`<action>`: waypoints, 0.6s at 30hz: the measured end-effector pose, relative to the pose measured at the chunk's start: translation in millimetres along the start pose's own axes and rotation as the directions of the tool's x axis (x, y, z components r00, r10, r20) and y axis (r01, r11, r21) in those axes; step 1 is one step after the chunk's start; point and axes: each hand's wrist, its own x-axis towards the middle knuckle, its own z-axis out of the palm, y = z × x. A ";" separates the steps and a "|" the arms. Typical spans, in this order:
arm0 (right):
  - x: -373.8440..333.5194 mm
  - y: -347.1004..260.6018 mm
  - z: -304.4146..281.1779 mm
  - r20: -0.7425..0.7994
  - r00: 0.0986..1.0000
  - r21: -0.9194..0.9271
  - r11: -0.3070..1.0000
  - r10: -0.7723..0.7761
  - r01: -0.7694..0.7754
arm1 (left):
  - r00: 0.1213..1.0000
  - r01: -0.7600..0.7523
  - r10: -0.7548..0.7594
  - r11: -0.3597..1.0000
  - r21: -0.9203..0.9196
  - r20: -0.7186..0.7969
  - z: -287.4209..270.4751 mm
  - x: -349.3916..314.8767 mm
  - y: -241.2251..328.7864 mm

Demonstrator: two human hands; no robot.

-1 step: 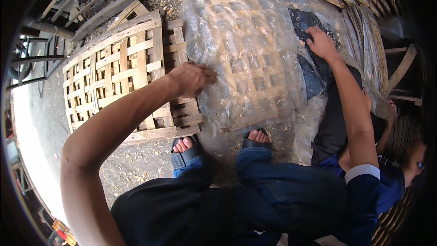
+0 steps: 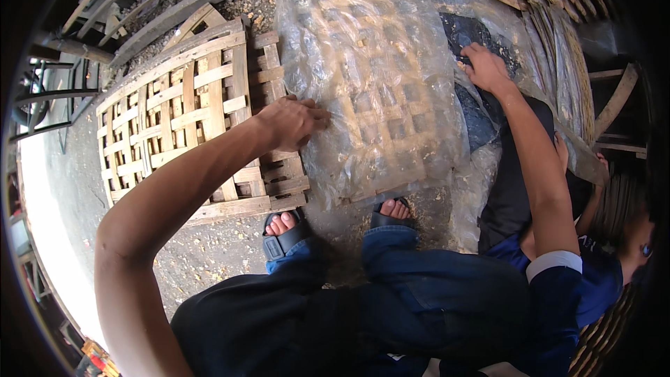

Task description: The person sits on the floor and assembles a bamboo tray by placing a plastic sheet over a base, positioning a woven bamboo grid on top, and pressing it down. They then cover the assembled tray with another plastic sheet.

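Note:
My left hand [image 2: 292,123] reaches forward, palm down, its fingers curled on the left edge of a clear plastic sheet [image 2: 377,63]. The sheet is draped over a wooden lattice panel [image 2: 391,126] lying on the ground in front of me. A bare wooden lattice panel [image 2: 174,119] lies just left of it, partly under my forearm. My right hand is out of sight. A co-worker's hand [image 2: 485,68], on an arm with a blue, white-cuffed sleeve, presses the sheet's right side over a dark patch [image 2: 464,31].
My feet in blue sandals [image 2: 283,234] stand at the near edge of the panels, on gravel strewn with wood chips. The co-worker crouches at the right in dark trousers [image 2: 513,188]. More wooden panels [image 2: 558,21] are stacked at the back right, and metal frames [image 2: 49,91] stand at the left.

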 end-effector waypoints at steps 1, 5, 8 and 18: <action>-4.6 -14.8 10.5 -0.045 0.994 0.052 0.993 -0.103 0.105 | 1.000 -0.007 0.007 1.000 0.005 -0.018 -0.3 1.4 0.2; 3.4 -41.9 1.9 -0.085 0.991 0.103 0.988 -0.107 0.116 | 0.996 -0.032 0.032 0.999 -0.003 -0.088 6.7 2.8 2.6; 5.2 -88.0 -10.4 -0.230 0.969 0.137 0.983 -0.092 0.126 | 0.991 -0.041 0.042 0.999 0.011 -0.127 16.5 0.0 -1.7; 12.7 -100.0 9.5 0.034 0.936 0.020 0.936 -0.351 0.350 | 0.992 -0.037 0.034 0.999 -0.022 -0.118 8.7 3.1 -3.4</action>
